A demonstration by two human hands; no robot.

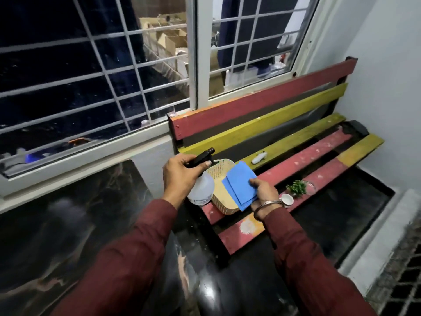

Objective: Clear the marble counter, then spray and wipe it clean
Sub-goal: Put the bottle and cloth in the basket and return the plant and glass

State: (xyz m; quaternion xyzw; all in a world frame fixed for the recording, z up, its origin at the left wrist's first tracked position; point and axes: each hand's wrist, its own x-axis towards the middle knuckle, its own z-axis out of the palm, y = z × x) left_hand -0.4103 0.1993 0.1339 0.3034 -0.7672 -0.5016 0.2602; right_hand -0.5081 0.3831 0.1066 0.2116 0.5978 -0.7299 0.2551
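Both hands loaded — bottle left, cloth right.
Left hand (182,176) curls round the black trigger head of the spray bottle (201,190); right hand (265,193) pinches the folded blue cloth (240,187), both above a cream basket (222,179) on the bench (303,156) — marble counter (75,213) at left.

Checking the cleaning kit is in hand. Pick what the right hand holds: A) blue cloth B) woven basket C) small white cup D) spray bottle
A: the right hand pinches the folded blue cloth over the basket, while the left hand grips the spray bottle.
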